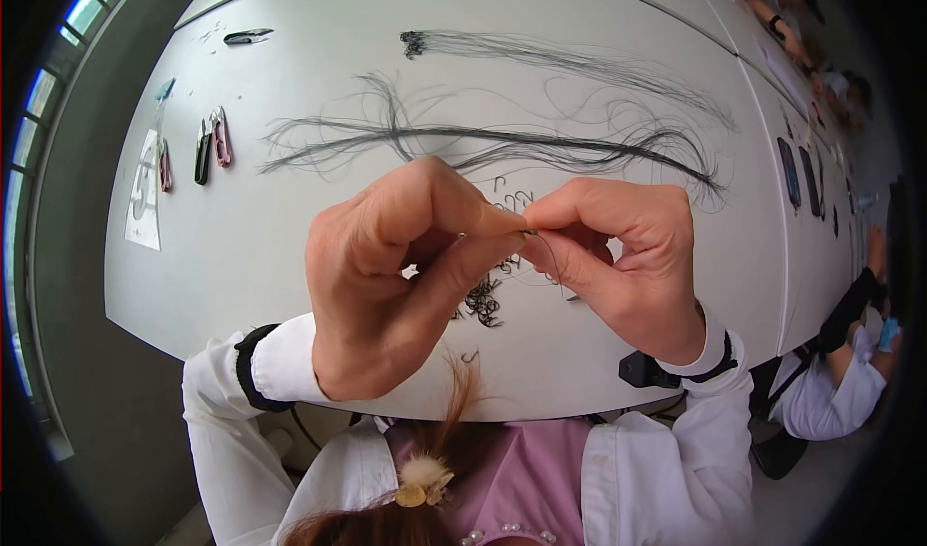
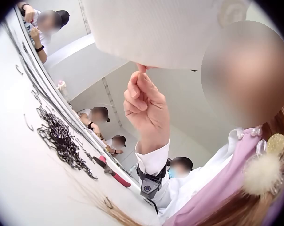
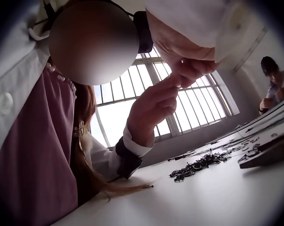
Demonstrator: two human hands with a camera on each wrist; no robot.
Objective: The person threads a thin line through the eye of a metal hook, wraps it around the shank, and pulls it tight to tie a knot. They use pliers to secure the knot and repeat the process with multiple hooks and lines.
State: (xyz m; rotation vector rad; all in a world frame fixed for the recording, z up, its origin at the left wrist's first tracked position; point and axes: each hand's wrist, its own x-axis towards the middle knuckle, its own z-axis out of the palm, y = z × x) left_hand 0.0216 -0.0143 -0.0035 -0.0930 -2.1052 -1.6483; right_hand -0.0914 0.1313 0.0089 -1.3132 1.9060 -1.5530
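Both hands meet fingertip to fingertip above the white table. My left hand pinches a small dark hook, mostly hidden by the fingers, between thumb and index finger. My right hand has thumb and index finger pinched at the same spot, on a thin dark line that curves down beside the thumb. Beneath the hands lies a pile of dark hooks, also visible in the left wrist view and the right wrist view. Behind the hands stretches a long bundle of dark line.
A second line bundle with hooks at its end lies farther back. Black snips, pink snips and another pair are at the left. Red-handled pliers lie past the hooks. Other people sit at the right.
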